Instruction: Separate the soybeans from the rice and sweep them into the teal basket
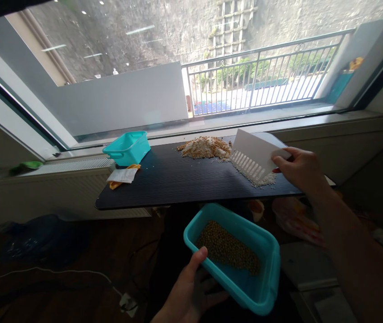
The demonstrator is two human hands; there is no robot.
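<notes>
My left hand [194, 287] grips the near side of a turquoise plastic basin [274, 269], thumb over the rim, in front of the table edge. Brownish round grains, like beans or seeds, [228, 246] cover part of its bottom. My right hand [295, 163] is closed on a white slotted scoop [255, 150], held tilted at the right of the dark tabletop [167, 179]. Its slotted end is down by small pale grains [263, 180], which lie under and around it. Left of the scoop rises a mixed heap of white and brown grains [204, 147].
A second turquoise basin [132, 148] stands at the table's left end, with a white paper [123, 175] over an orange cloth [113, 185] before it. Behind the table is a window with a railing [258, 80] outside. A white cable and power strip [129, 305] lie on the floor.
</notes>
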